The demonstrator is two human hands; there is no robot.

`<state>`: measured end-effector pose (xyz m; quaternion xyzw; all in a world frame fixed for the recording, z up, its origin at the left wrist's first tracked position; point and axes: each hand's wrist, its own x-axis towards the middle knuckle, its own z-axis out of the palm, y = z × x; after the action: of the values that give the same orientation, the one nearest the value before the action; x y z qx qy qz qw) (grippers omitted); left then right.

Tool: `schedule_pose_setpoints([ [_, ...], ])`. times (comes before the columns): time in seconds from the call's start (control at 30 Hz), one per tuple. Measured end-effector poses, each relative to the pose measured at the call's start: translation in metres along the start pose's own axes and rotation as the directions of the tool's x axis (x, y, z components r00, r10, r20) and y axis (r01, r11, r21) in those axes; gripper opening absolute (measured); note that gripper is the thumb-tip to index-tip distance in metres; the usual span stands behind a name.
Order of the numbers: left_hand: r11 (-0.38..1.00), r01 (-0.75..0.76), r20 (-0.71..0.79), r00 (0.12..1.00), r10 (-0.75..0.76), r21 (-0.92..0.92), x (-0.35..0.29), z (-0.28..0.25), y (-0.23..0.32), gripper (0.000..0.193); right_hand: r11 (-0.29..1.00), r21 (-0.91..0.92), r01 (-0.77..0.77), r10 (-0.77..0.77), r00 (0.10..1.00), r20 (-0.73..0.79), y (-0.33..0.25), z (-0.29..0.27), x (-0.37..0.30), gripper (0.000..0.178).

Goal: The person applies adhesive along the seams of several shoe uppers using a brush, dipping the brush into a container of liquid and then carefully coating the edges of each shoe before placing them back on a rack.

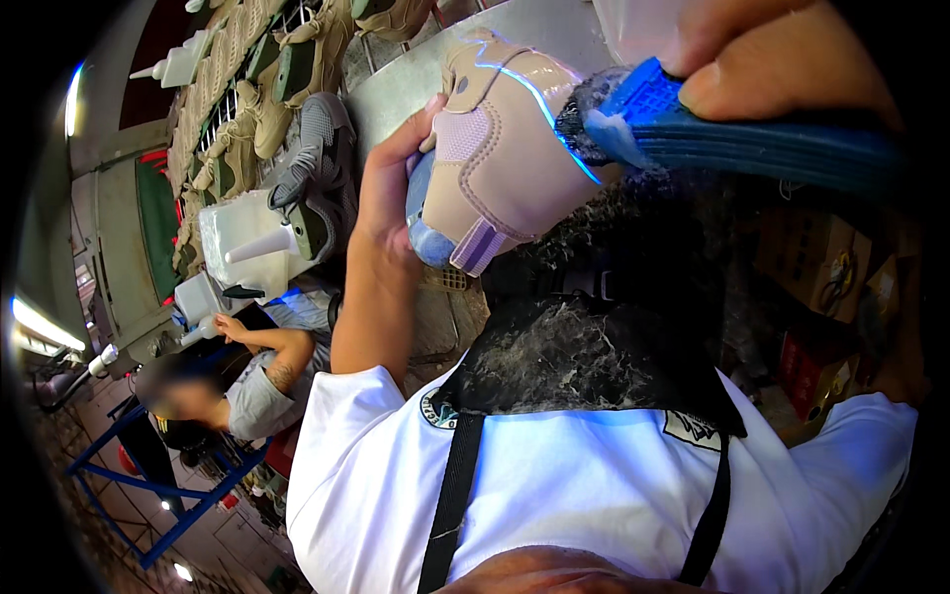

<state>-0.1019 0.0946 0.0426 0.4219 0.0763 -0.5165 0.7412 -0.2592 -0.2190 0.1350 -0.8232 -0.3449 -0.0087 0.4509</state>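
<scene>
My left hand point(391, 193) grips a pink and beige shoe upper on a last point(495, 148), held up in front of my chest with a glowing blue line across its side. At the top right, my right hand point(782, 54) is closed on a blue-handled brush point(693, 129). The brush's dark bristles press against the shoe's right edge. I wear a white shirt and a black apron point(584, 356) flecked with dried glue.
A metal conveyor rack point(287, 69) with several beige and grey shoes runs up the left. White glue bottles point(247, 233) stand beside it. Another person point(247, 381) in a grey shirt works at the lower left near a blue frame point(168, 505). Cardboard boxes point(821, 267) sit at right.
</scene>
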Motion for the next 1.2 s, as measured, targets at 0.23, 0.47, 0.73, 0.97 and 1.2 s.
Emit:
schedule_pose_setpoints([
  [0.23, 0.995, 0.039, -0.136, 0.989, -0.052, -0.097, -0.014, -0.019, -0.021, 0.043, 0.987, 0.12, 0.108, -0.099, 0.992, -0.078, 0.021, -0.011, 0.011, 0.031],
  [0.47, 0.798, 0.448, 0.316, 0.887, -0.338, -0.403, -0.034, -0.028, -0.043, 0.06, 0.98, 0.149, 0.129, -0.115, 0.988, -0.102, 0.028, -0.009, 0.012, 0.028],
  [0.73, 0.775, 0.474, 0.277, 0.879, -0.389, -0.418, -0.045, -0.009, -0.058, 0.057, 0.971, 0.188, 0.15, -0.131, 0.986, -0.107, 0.025, -0.009, 0.006, 0.026],
  [0.97, 0.711, 0.528, 0.275, 0.849, -0.451, -0.464, -0.043, -0.01, -0.08, 0.049, 0.95, 0.246, 0.191, -0.139, 0.967, -0.212, 0.023, -0.006, 0.004, 0.024],
  [1.2, 0.632, 0.594, 0.455, 0.799, -0.393, -0.498, -0.035, -0.001, -0.088, 0.05, 0.978, 0.14, 0.155, -0.113, 0.957, -0.269, 0.033, 0.009, -0.012, 0.018],
])
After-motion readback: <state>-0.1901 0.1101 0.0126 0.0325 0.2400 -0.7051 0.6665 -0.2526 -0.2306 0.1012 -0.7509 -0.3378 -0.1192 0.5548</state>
